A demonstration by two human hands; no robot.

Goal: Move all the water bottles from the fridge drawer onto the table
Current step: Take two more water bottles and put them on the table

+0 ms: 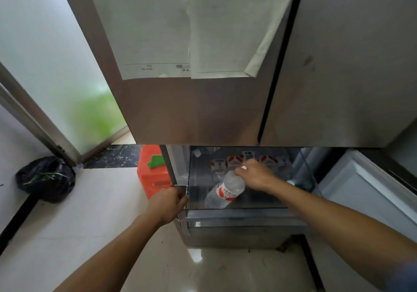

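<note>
Fridge drawer [237, 211] is pulled out, below the fridge door [191, 111]. Right grip [255, 175] reaches down into it, fingers curled round the top end of a water bottle [228, 190] (cap hidden under the hand). The bottle is tilted, its neck up inside the grip and its body slanting down and left from it, base near the drawer's front wall; clear plastic, red-and-white label. Other bottles [234, 160] stand in a row at the back of the drawer, just beyond the right grip's knuckles. Left grip [168, 203] is outside the drawer, fingers curled on its front-left corner. Paper sheets [158, 32] hang on the door. Orange bin [151, 174] beside the fridge, black bag [46, 178] on the floor [90, 212] further left.
</note>
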